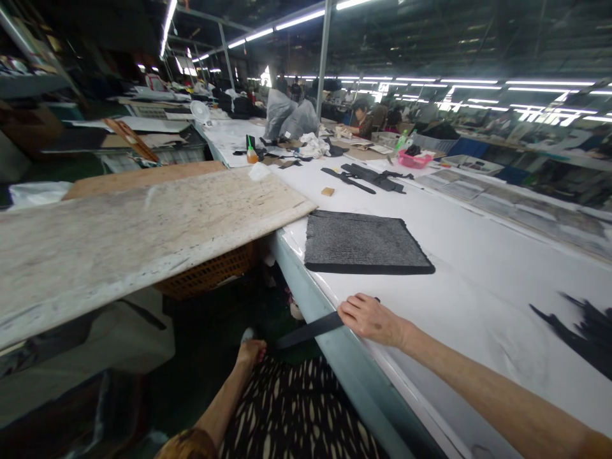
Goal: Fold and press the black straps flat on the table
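A dark fabric strip point(310, 330) stretches between my two hands across the edge of the white table point(459, 255). My right hand point(370, 319) is closed on its upper end, close above the tabletop near the edge. Off the table, above my patterned garment, my left hand point(252, 352) is closed at the strip's lower end. A folded grey knit piece point(366, 242) with a black border lies flat on the table, just beyond my right hand.
A pale worn board point(143, 223) juts in from the left, over an orange basket point(210, 271). Dark fabric pieces point(586, 328) lie at the right. Farther back are dark strips point(373, 177), a pink basket point(415, 159), grey bags point(289, 118) and a seated person point(362, 121).
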The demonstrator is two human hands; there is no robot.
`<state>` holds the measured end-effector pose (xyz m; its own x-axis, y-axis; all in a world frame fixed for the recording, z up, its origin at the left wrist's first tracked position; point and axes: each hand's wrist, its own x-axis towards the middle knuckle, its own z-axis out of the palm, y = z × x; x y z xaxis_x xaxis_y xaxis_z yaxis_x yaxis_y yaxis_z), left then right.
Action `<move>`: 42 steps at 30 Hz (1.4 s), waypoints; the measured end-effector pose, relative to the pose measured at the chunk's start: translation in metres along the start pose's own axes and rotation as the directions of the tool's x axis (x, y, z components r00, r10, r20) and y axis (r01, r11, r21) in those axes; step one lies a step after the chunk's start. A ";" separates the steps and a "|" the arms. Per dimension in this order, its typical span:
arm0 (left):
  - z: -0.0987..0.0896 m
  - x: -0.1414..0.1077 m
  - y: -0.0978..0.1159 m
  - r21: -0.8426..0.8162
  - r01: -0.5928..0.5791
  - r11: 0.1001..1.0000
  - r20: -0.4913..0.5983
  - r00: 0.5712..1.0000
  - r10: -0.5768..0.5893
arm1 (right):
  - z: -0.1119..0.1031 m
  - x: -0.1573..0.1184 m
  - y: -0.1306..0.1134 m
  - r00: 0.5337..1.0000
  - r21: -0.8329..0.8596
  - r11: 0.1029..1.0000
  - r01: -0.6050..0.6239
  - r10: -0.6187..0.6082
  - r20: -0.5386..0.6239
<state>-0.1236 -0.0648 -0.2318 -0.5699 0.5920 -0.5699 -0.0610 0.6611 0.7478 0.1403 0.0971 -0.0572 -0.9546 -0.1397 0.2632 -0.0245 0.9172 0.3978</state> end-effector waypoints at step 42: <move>0.013 -0.089 0.120 -0.219 -0.240 0.946 0.418 0.853 0.313 | -0.001 -0.016 0.008 0.998 -0.016 1.000 -0.001 0.002 0.058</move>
<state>-0.0695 -0.0320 -0.0954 -0.1625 0.9047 -0.3939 -0.1003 0.3820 0.9187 0.1555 0.1062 -0.0573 -0.9702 -0.1162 0.2125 -0.0190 0.9111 0.4116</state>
